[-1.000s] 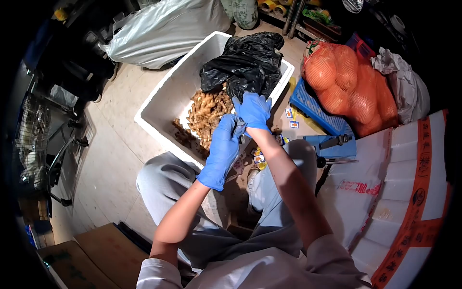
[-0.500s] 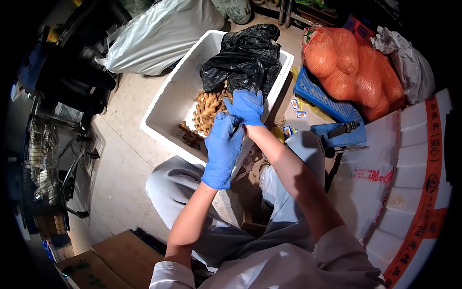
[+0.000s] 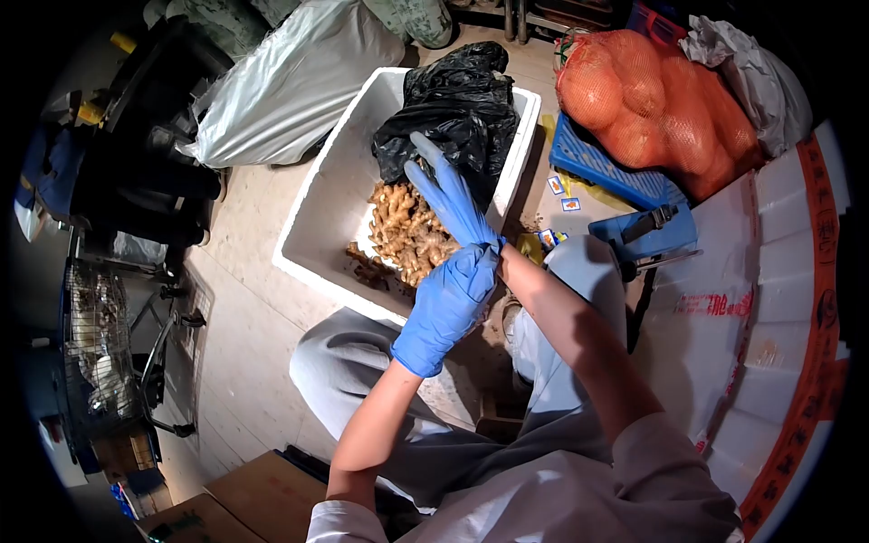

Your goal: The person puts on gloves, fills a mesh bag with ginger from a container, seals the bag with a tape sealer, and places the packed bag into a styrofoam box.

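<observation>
My left hand [image 3: 450, 303], in a blue glove, is closed on the cuff of the blue glove [image 3: 475, 232] at my right wrist. My right hand [image 3: 450, 192] has its fingers stretched out and apart, holding nothing; the glove's fingertips look loose. Both hands are above the near right part of a white foam box [image 3: 303, 213]. Inside the box, knobbly brown ginger [image 3: 403, 231] lies in a heap below and left of my right hand. A crumpled black plastic bag [image 3: 462, 100] covers the far end of the box.
Right of the box, an orange net sack [image 3: 656, 113] of large round things rests on a blue crate [image 3: 602, 167]. White foam boxes [image 3: 701, 348] with red tape stand at the right. A white sack [image 3: 285, 81] lies at the back left, and cardboard boxes [image 3: 272, 493] at the lower left.
My left hand has moved right and pulls the right glove's cuff toward the wrist. The right hand's fingers have straightened and point up and left. The view has shifted slightly.
</observation>
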A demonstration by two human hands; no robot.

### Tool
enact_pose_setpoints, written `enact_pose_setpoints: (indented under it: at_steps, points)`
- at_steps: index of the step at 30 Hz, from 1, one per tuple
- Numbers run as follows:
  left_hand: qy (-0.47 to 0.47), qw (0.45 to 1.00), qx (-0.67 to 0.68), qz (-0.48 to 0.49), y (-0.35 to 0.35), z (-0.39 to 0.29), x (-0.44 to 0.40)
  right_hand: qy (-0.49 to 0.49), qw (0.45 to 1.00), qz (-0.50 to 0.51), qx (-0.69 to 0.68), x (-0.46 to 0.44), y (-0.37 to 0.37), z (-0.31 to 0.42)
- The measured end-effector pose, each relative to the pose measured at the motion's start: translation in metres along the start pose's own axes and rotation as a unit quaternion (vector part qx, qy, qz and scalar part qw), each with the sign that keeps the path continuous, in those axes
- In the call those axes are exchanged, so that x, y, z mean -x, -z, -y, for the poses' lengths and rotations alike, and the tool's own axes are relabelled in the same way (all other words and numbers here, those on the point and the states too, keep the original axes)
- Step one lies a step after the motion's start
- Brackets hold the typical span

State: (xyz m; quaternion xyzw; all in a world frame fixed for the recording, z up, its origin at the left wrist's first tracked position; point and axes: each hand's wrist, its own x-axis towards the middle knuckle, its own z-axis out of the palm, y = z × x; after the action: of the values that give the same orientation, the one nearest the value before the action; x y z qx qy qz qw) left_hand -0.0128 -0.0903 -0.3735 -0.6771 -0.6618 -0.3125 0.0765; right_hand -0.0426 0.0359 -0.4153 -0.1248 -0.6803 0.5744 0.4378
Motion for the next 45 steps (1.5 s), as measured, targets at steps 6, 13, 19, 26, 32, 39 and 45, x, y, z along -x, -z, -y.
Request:
enact_pose_setpoints:
  at_steps: [6,13,19,26,32,39,45]
  points:
    - [0.025,0.991,0.132,-0.015,0.004,-0.004,-0.014,-0.216,0.872,0.167,-0.405,-0.016,0.006,0.014]
    - [0.281,0.848,0.368,-0.258,0.021,0.032,-0.021,-0.23,0.727,0.207,-0.612,-0.023,0.016,0.055]
    - [0.312,0.926,0.08,-0.197,0.019,0.041,-0.012,-0.268,0.785,0.27,-0.489,-0.003,0.001,0.028]
    - [0.305,0.916,0.213,-0.147,0.011,0.042,-0.012,-0.253,0.791,0.271,-0.487,-0.003,0.005,0.062]
    - [0.4,0.894,0.122,-0.163,0.029,0.028,-0.023,-0.207,0.642,0.243,-0.697,-0.016,0.0,0.072]
    - [0.361,0.891,0.269,-0.066,0.026,0.04,-0.015,-0.204,0.827,0.211,-0.48,-0.011,0.001,0.065]
    - [0.241,0.945,0.041,-0.218,0.009,0.035,-0.016,-0.058,0.99,-0.009,-0.125,-0.009,-0.009,0.053]
